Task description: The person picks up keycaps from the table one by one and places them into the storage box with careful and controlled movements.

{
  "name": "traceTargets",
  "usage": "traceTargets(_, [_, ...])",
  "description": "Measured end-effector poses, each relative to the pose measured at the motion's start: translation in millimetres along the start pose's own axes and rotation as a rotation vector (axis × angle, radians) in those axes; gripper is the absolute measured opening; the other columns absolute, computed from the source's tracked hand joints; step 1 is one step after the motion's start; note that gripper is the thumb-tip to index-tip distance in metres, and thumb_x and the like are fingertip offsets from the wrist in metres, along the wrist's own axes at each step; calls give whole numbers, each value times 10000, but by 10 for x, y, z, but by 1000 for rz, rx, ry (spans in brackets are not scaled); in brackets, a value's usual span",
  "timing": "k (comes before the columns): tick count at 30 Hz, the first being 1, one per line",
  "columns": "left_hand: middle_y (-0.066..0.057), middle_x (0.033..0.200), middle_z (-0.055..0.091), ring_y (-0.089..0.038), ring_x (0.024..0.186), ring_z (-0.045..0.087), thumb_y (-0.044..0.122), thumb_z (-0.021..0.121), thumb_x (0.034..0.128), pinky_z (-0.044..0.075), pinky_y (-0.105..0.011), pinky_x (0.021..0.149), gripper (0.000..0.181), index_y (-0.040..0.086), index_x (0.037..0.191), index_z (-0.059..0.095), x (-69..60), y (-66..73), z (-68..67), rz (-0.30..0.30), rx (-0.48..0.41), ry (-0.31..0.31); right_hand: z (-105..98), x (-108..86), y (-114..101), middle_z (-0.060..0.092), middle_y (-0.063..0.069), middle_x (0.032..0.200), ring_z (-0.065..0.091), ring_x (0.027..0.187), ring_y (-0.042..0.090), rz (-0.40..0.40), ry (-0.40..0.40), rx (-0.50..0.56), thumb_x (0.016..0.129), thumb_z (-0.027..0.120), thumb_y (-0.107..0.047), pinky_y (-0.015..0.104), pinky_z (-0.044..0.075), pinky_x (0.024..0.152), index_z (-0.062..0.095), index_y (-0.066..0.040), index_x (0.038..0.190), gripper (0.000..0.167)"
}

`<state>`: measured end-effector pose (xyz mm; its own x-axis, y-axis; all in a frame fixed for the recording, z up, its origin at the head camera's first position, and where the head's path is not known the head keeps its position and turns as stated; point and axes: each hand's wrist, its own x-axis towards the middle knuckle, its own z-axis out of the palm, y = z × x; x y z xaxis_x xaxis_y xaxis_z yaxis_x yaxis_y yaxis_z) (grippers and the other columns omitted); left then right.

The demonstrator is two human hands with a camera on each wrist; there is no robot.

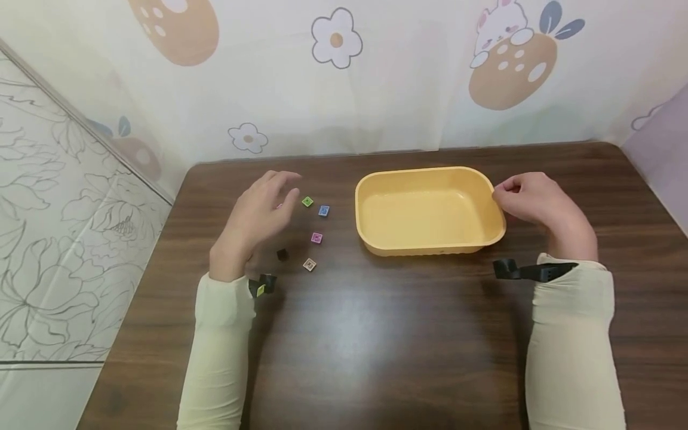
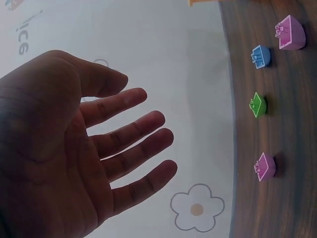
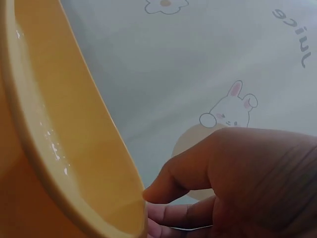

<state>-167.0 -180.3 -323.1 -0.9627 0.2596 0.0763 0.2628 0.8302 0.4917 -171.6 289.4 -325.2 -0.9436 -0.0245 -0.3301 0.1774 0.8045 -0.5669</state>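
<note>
My left hand hovers above the table's left part, fingers apart and gently bent, holding nothing. Small keycaps lie upturned around and beneath it: a green keycap, a blue keycap, a magenta keycap, a tan keycap and a black keycap. A pink keycap shows in the left wrist view; the hand mostly covers it in the head view. At the right end of a yellow plastic tub, my right hand pinches the rim with thumb and curled fingers. Some fingertips are hidden behind the rim.
The dark wood table meets a wall covering with cartoon prints at its back edge. A white panel with flower line drawings borders the left side. A bit of red shows on the table below the right hand.
</note>
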Motion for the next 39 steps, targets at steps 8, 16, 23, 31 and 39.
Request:
traceTargets(8, [-107, 1426, 639, -313, 1223, 657, 308, 533, 1071, 507, -531, 1081, 438, 131, 1470, 566, 52, -51, 46, -7, -58, -25, -22, 50, 127, 653, 182, 1121, 669, 862, 222, 26, -105, 90, 1066, 498, -279, 326, 584, 761, 540, 135, 1351, 504])
traceTargets(16, [-72, 1327, 662, -266, 1138, 687, 319, 641, 1034, 547, -471, 1044, 444, 131, 1425, 545, 140, -132, 218, -55, -221, -52, -29, 50, 210, 619, 114, 1048, 658, 890, 226, 56, -131, 118, 1077, 469, -299, 336, 594, 801, 518, 121, 1342, 499])
traceTargets(23, [-114, 1324, 659, -277, 1158, 668, 337, 662, 1021, 526, -467, 1062, 479, 86, 1415, 557, 188, -180, 415, -40, -212, -62, -12, 47, 196, 577, 80, 993, 623, 902, 209, 54, -135, 133, 1079, 460, -286, 292, 606, 765, 514, 109, 1319, 465])
traceTargets(31, [-75, 1352, 655, -259, 1226, 605, 383, 675, 1013, 499, -471, 1097, 490, 96, 1401, 590, 208, -228, 591, -38, -154, -81, 15, 73, 144, 591, 140, 1083, 635, 904, 212, 39, -111, 123, 1079, 465, -303, 280, 602, 761, 502, 106, 1352, 493])
traceTargets(39, [-67, 1326, 662, -260, 1216, 605, 399, 675, 1008, 500, -466, 1091, 463, 110, 1366, 625, 206, -209, 622, -29, -153, -74, 8, 83, 109, 580, 124, 1048, 633, 903, 217, 32, -111, 117, 1077, 460, -303, 274, 597, 753, 501, 99, 1338, 481])
